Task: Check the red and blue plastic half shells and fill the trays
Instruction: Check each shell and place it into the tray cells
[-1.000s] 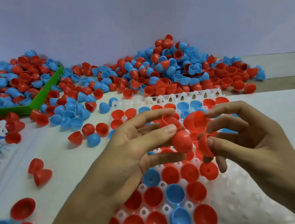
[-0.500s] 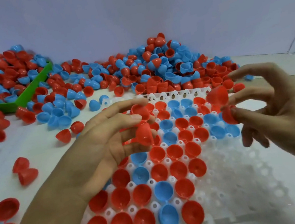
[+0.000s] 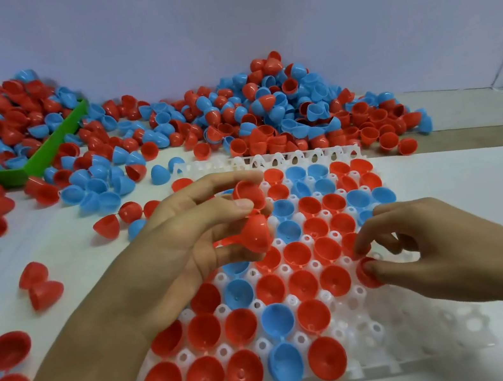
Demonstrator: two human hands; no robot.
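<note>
Filling the tray [image 3: 437,335].
Left hand [image 3: 186,245] gripping red shells [image 3: 256,233]; right hand [image 3: 421,247] pinching a shell [image 3: 367,274] at tray's 3 o'clock edge.

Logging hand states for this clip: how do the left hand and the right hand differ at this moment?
The left hand is raised above the white tray, gripping two red shells; the right hand is low at the tray, pinching one red shell at a pocket. Both hold only red shells.
</note>
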